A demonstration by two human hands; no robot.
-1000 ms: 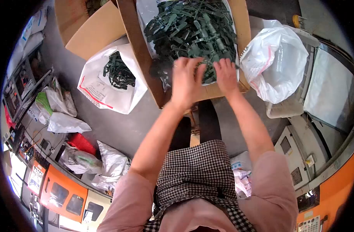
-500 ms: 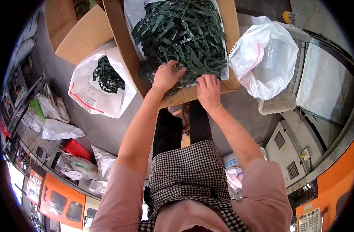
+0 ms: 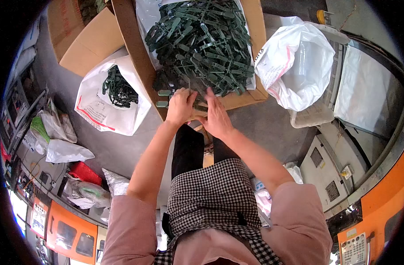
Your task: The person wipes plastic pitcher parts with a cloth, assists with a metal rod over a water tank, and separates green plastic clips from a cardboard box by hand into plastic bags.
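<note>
At the near edge of a cardboard box (image 3: 250,98), my left hand (image 3: 180,107) is closed on a dark green moulded plastic piece (image 3: 162,104). Its paddle-shaped ends stick out on the left of my fingers, and the rest is partly covered by the hand. My right hand (image 3: 217,118) is close beside it, fingers stretched out and thumb apart, the fingertips slightly blurred by motion. Behind both hands, a heap of similar dark green plastic pieces (image 3: 204,48) fills the box over a pale liner.
A white sack (image 3: 89,110) with dark green pieces (image 3: 119,88) in it stands left of the box. Another white sack (image 3: 272,66) stands open on the right by a pale chair-like frame (image 3: 312,118). Orange machines (image 3: 71,229) stand at the lower sides.
Both hands have drawn back from the heap toward my body and closer together. A green piece now shows in my left hand; my right fingers have straightened.
</note>
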